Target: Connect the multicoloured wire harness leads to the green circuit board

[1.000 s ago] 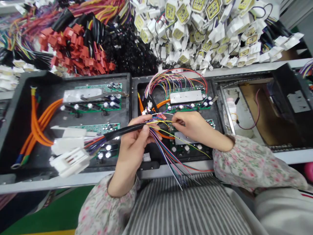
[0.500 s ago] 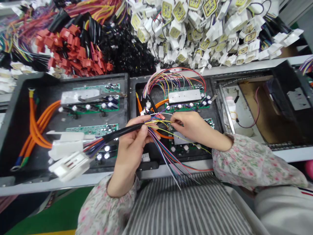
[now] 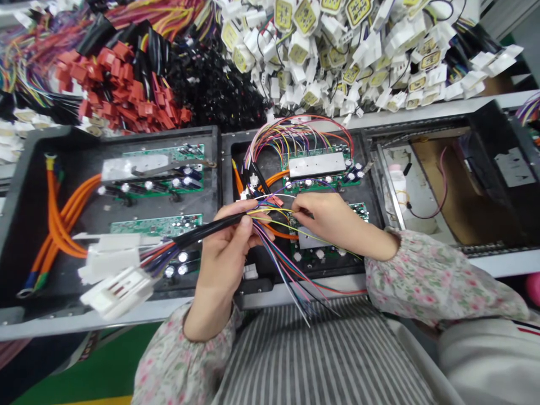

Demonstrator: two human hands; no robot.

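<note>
My left hand (image 3: 228, 239) is closed around a black-sleeved wiring harness (image 3: 213, 227). White connectors (image 3: 120, 289) hang from its left end, and loose coloured wires (image 3: 280, 256) fan out below and to the right of my fingers. My right hand (image 3: 323, 216) pinches the end of a yellow wire (image 3: 274, 208) from that bundle; its fingertips partly hide the wire. Behind my hands lies a green circuit board (image 3: 318, 169) with a white heat sink and an arc of coloured wires (image 3: 295, 126). A second board (image 3: 312, 239) sits under my right hand, partly covered.
At left a black tray (image 3: 158, 135) holds two boards and thick orange cables (image 3: 54, 225). Piles of red connectors (image 3: 113, 84) and white connectors (image 3: 324, 56) lie along the back. At right, a black case (image 3: 498, 169) stands beside a small white bottle (image 3: 397, 179).
Almost nothing differs. The whole view has shifted slightly, and both hands keep the same hold on the harness and the yellow wire.
</note>
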